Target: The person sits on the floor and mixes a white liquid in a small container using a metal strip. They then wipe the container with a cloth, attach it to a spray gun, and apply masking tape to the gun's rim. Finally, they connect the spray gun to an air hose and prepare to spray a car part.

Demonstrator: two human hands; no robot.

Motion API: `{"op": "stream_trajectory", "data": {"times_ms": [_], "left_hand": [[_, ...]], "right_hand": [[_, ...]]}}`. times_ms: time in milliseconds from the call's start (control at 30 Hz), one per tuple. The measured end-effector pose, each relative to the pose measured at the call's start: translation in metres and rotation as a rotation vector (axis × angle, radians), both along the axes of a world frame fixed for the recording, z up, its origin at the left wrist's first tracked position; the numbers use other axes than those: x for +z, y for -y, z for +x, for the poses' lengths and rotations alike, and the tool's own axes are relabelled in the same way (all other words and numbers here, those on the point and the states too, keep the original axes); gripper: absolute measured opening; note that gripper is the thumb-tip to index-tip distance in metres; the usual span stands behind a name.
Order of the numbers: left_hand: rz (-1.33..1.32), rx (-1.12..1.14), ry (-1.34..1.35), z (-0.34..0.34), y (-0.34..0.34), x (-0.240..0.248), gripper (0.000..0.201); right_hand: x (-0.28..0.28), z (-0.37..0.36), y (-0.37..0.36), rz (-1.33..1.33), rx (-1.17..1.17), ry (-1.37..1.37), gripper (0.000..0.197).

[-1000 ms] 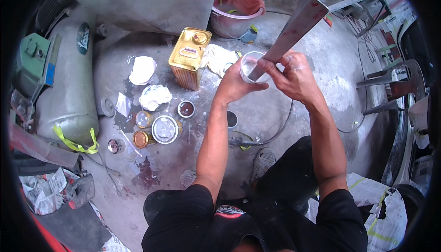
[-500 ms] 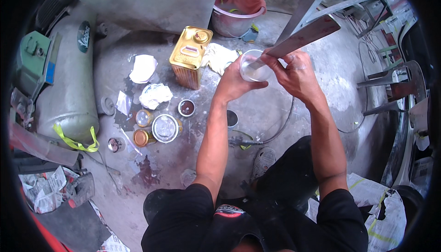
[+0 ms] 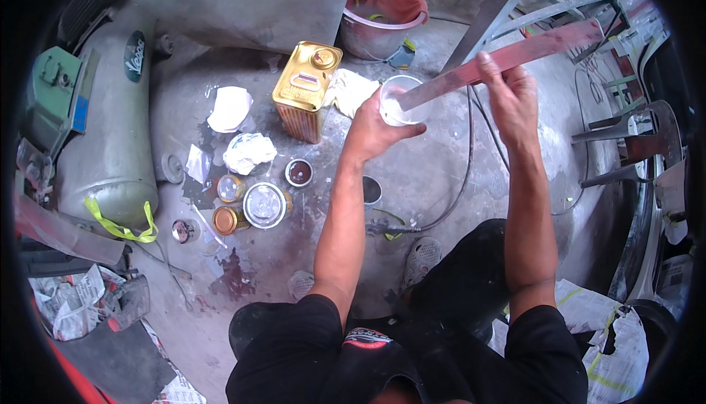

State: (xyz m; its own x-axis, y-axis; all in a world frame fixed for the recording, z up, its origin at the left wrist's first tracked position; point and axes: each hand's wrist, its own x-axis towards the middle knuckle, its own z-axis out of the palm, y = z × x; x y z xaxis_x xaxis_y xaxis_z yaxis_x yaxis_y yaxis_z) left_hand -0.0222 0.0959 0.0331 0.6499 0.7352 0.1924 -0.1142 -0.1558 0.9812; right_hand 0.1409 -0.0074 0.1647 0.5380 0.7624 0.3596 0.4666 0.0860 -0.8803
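A clear plastic cup [image 3: 398, 115] is gripped by my left hand [image 3: 365, 130], whose fingers wrap round its side. My right hand [image 3: 512, 98] holds a long flat stirring stick [image 3: 533, 49], thumb on top. Red stains mark the stick; its paler lower end dips into the cup, and the other end slants up to the right. How much the cup contains is hard to tell. Just left of the cup are a gold rectangular can [image 3: 303, 95] and a white crumpled cloth [image 3: 348, 93].
On the floor to the left stand a lidded round tin [image 3: 265, 206], a small cup of dark paint [image 3: 298, 173] and crumpled paper [image 3: 249, 154]. A grey tank [image 3: 110, 132] lies beyond. A pink bucket [image 3: 379, 36] and metal stand [image 3: 494, 18] are at the back; a hose [image 3: 465, 176] runs nearby.
My right hand has moved right and turned, and the stick now tilts lower and farther right, showing its red face. The cup in my left hand has shifted slightly left.
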Motion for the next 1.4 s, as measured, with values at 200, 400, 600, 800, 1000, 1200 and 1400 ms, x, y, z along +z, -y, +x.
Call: {"op": "stream_trajectory", "data": {"times_ms": [200,400,600,800,1000,1200,1400], "left_hand": [[-0.036,0.089,-0.03,0.003,-0.009,-0.023,0.063],[-0.072,0.067,-0.041,0.003,-0.008,-0.02,0.069],[-0.034,-0.016,0.007,0.0,-0.005,-0.008,0.066],[-0.018,-0.114,0.088,-0.001,-0.001,-0.007,0.062],[-0.021,-0.187,0.107,0.0,0.0,-0.007,0.063],[-0.055,-0.216,0.045,0.0,0.004,-0.003,0.067],[-0.124,-0.24,0.069,0.004,0.004,-0.006,0.069]], "right_hand": [[0.014,0.005,0.004,0.036,-0.093,-0.046,0.04],[0.011,0.006,0.004,0.068,-0.057,-0.018,0.036],[0.009,-0.01,0.006,-0.097,0.207,0.122,0.025],[0.01,-0.032,0.009,-0.315,0.344,0.485,0.017],[0.009,-0.035,0.006,-0.338,0.366,0.531,0.016],[-0.004,-0.033,0.002,-0.23,0.271,0.568,0.016],[0.0,-0.043,0.0,-0.264,0.264,0.522,0.016]]}}
